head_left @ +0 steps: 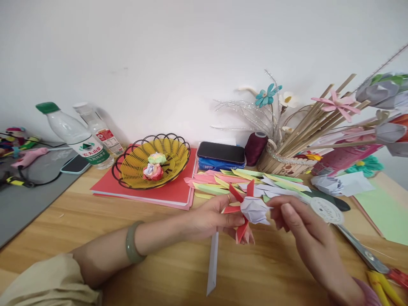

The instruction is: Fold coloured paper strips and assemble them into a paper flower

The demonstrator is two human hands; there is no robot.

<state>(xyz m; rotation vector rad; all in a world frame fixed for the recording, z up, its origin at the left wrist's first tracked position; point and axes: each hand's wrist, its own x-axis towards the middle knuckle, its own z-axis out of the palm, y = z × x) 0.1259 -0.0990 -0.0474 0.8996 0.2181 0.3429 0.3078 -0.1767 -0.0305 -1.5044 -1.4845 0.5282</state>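
A folded paper flower (255, 209), with a pale lavender middle and red strips sticking out, is held over the front of the table. My left hand (219, 219) is closed on its left side, thumb in front and other fingers behind. At the flower's right edge, my right hand (298, 219) pinches the folded paper between curled fingers; the exact contact is partly hidden. Below the hands lies a white folded paper strip (212, 267). Just behind them is a pile of folded strips (219, 178) in pink, yellow, green and white.
A yellow woven basket (172, 170) holding two paper balls sits on red paper (108, 182). Bottles (86, 142) stand at left. A phone (219, 153) rests on a blue pack. Scissors (366, 255), a round white label (327, 210) and a flower-filled pot (280, 163) are at right.
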